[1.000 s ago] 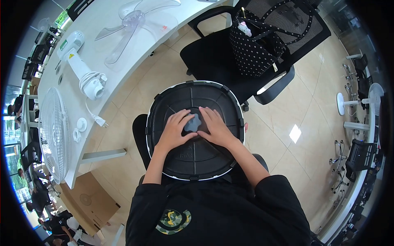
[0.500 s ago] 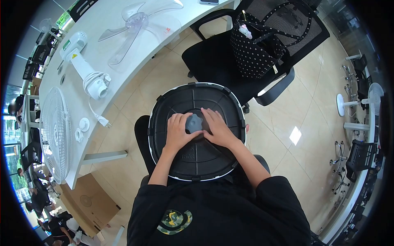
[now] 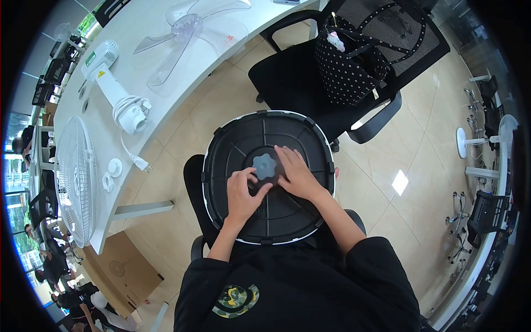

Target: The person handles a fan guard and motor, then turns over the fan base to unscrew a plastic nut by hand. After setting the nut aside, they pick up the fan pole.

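Note:
A black, rounded fan base (image 3: 232, 149) rests underside up across my lap, with a pale rim around it. At its centre sits a grey lobed knob (image 3: 265, 166) in a round recess. My left hand (image 3: 243, 195) is at the knob's lower left, thumb and bent fingers apart, fingertips right at the knob's edge. On the other side, my right hand (image 3: 298, 174) lies with fingers stretched over the base, close along the knob's right side.
A white table (image 3: 166, 105) at the left holds a clear fan blade (image 3: 185, 27), a white fan post (image 3: 113, 91) with coiled cord and plug, a wire fan grille (image 3: 77, 180) and small white rings (image 3: 115, 167). A chair (image 3: 287, 77) carries a dotted bag (image 3: 345, 72). A cardboard box (image 3: 124, 271) stands lower left.
My left hand has loosened from the knob and drawn down a little, so more of the knob shows. The right hand stays beside it.

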The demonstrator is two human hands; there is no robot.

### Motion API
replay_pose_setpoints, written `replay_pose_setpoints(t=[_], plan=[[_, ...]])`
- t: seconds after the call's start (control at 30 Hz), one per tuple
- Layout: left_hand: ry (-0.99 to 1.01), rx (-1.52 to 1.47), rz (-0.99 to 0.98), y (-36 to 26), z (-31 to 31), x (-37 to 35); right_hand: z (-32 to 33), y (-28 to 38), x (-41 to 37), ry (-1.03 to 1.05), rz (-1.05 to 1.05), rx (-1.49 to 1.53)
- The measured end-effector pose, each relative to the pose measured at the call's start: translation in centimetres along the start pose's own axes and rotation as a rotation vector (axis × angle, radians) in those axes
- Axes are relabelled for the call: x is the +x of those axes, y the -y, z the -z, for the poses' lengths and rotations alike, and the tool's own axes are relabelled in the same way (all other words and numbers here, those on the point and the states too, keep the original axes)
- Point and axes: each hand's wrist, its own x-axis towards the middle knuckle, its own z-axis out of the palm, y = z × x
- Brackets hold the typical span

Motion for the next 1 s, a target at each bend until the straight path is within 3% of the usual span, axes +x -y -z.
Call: replay_pose_setpoints(t=[0.13,0.27,0.4,0.7,0.8,1.0], plan=[[0.011,0.067,-0.145,0.6,0.1,1.8,0.1,0.1,0.0,-0.004,0.006,0.002],[0.326,0.092,-0.283,1.1,0.9,4.1,-0.2,-0.3,-0.2,-0.003,-0.007,0.008],[0.42,0.003,-0.241,1.3,0.2,4.8,-0.3,-0.3,-0.2,-0.008,0.0,0.006],[0.133,0.322,-0.163,-0.4,-1.4,4.8,-0.3,-0.2,-0.1,-0.006,-0.004,-0.008],[0.138,0.359,-0.027,-0.8,-2.3,5.4,-0.5,-0.4,-0.2,-0.003,-0.006,-0.007],[0.122,0.258,-0.062,0.3,-2.8,5.3,-0.2,-0.2,-0.1,0.001,-0.008,0.01]])
